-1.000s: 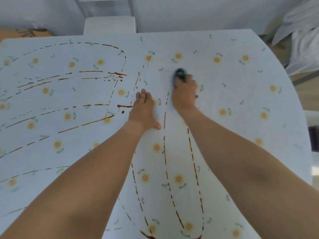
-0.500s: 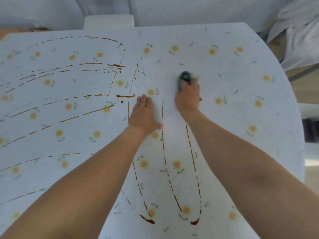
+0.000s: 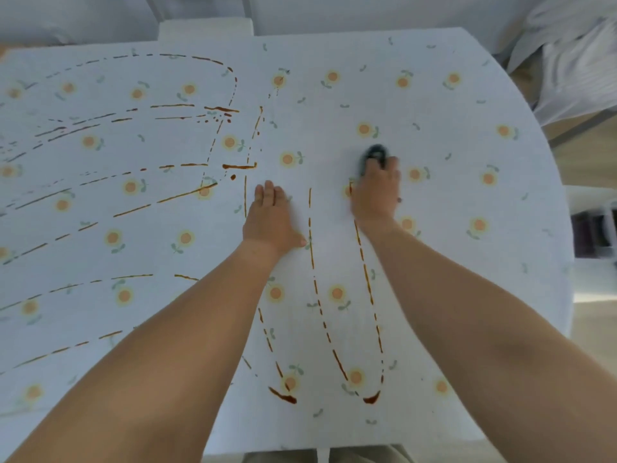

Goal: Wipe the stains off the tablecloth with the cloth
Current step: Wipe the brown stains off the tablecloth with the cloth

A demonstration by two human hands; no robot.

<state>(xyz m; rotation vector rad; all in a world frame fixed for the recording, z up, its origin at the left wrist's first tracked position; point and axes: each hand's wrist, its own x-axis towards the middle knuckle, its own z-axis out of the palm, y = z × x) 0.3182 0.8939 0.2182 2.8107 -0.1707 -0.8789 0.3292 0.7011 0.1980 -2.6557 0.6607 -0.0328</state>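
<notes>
- Pale blue tablecloth point(image 3: 450, 202) printed with small orange flowers, spread over the desk
- Brown stains point(image 3: 312, 248): dashed lines running from the left hand toward the near edge, ending in two thick blobs; further dashed curves and streaks to the left of that hand
- Left hand point(image 3: 271, 222): fingers straight and together, pressed flat on the tablecloth, between two dashed lines
- Right hand point(image 3: 377, 195): to the right of the left hand and slightly farther out, fingers curled round the cloth
- Cloth point(image 3: 374, 153): dark, bunched, showing beyond the right hand's fingertips, touching the tablecloth
- White fabric point(image 3: 574, 61): rumpled, beyond the desk's far right corner
</notes>
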